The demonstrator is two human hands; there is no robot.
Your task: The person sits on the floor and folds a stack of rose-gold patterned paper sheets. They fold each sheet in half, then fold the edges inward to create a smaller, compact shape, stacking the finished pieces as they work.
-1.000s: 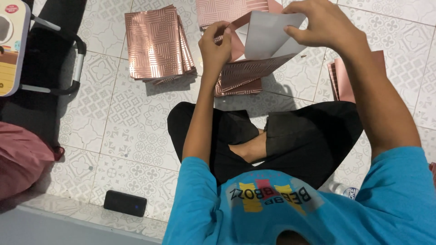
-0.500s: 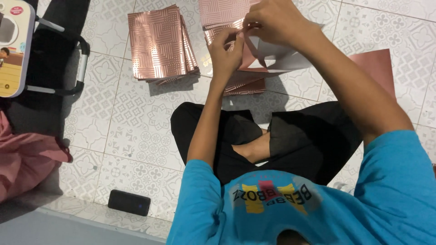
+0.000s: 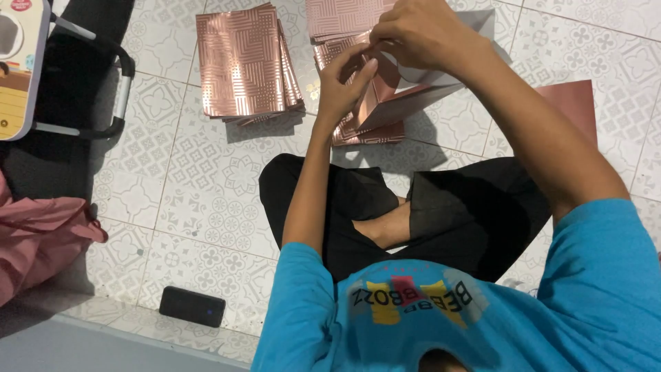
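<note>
I sit cross-legged on a patterned tile floor. Both hands hold one rose-gold patterned paper sheet [image 3: 406,93] with a white-grey inside, partly folded, just above the floor in front of my knees. My left hand [image 3: 344,86] pinches its left folded edge. My right hand [image 3: 420,31] grips its upper part from above, fingers closed over the fold. Under the sheet lies a pile of similar folded sheets [image 3: 365,131]. A neat stack of the same rose-gold sheets [image 3: 244,62] rests to the left, untouched.
A further stack of sheets [image 3: 341,15] lies at the top and a plain pinkish sheet [image 3: 575,103] at the right. A black phone [image 3: 192,306] lies near the floor's step. A black bag with a handle [image 3: 82,83], a cardboard pack [image 3: 21,62] and pink cloth [image 3: 38,238] sit at left.
The sheet was held open with its white inside showing; my hands have since come together and folded it inward, and it now sits lower and more creased.
</note>
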